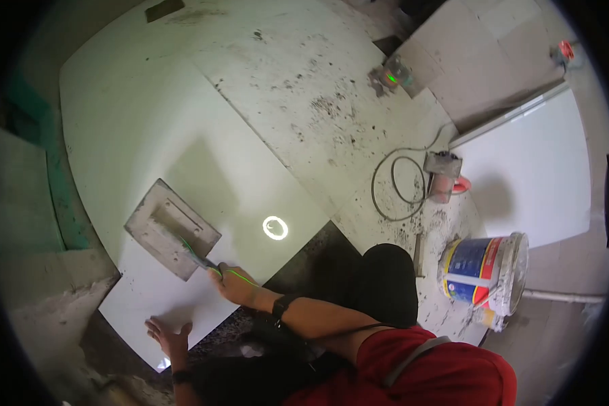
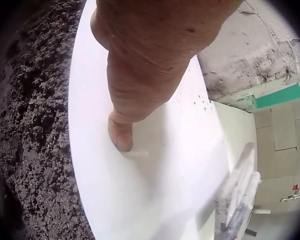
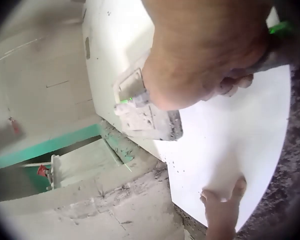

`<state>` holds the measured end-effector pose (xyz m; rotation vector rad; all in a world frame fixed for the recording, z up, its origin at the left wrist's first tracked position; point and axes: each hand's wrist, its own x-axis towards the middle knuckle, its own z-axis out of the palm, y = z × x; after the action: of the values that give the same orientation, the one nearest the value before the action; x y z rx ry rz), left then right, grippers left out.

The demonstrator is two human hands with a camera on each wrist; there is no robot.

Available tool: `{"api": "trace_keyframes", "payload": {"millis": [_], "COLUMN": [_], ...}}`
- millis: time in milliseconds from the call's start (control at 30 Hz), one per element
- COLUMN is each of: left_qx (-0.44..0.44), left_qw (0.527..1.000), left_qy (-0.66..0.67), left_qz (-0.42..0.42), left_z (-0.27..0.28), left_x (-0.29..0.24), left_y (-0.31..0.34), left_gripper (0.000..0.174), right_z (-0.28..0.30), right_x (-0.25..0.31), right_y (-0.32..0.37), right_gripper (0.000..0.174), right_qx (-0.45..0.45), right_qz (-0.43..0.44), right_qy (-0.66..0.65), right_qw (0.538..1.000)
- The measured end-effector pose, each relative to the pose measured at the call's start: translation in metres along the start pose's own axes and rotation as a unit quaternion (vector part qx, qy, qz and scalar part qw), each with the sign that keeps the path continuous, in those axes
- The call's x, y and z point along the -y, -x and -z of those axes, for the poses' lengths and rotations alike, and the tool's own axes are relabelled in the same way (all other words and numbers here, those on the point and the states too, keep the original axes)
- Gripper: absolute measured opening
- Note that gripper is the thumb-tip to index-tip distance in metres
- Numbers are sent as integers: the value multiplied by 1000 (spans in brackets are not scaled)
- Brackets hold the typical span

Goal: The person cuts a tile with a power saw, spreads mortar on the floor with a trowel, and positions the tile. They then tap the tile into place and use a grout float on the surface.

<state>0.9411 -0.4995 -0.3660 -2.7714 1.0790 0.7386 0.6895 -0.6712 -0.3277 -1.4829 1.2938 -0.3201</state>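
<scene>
White tile [image 1: 250, 203] lies beside dark crumbly bedding [image 2: 35, 140], my left hand [image 1: 174, 342] spread on its near end, my right hand [image 1: 237, 285] gripping a flat-headed tool [image 1: 171, 230] over it; I judge I'm levelling it, and the next move calls for square, even contact

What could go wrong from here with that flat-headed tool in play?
The left hand rests on the white tile near the flat-headed tool in the right hand; a stray blow might catch that hand. The tile's edge borders rough dark material, so uneven pressure there might tip it. Scattered dark grit might scratch the tile if dragged.
</scene>
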Motion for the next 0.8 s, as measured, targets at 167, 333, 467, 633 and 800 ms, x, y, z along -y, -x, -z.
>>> {"api": "trace_keyframes", "payload": {"millis": [167,333,467,633,800], "left_qx": [13,13,48,53,31], "left_qw": [999,998,996,996,994], "left_qy": [-35,-53,-74,-74,-101], "left_qz": [-2,-12,26,16,2], "left_z": [8,4,14,14,8], "left_x": [-4,-4,-17,-17,4], "left_y": [-1,-2,-2,-3,-16], "left_gripper": [123,122,122,124,127], "right_z": [34,67,79,105,97], "right_x": [-16,-6,-38,-8,-61], "right_y": [-22,10,-13,9,-21], "right_gripper": [60,55,52,51,53], "right_qx": [2,-2,-39,-65,-89], "right_qz": [-58,-87,-135,-123,-140], "right_qy": [19,-5,12,-32,-7], "right_qw": [998,996,990,990,986]}}
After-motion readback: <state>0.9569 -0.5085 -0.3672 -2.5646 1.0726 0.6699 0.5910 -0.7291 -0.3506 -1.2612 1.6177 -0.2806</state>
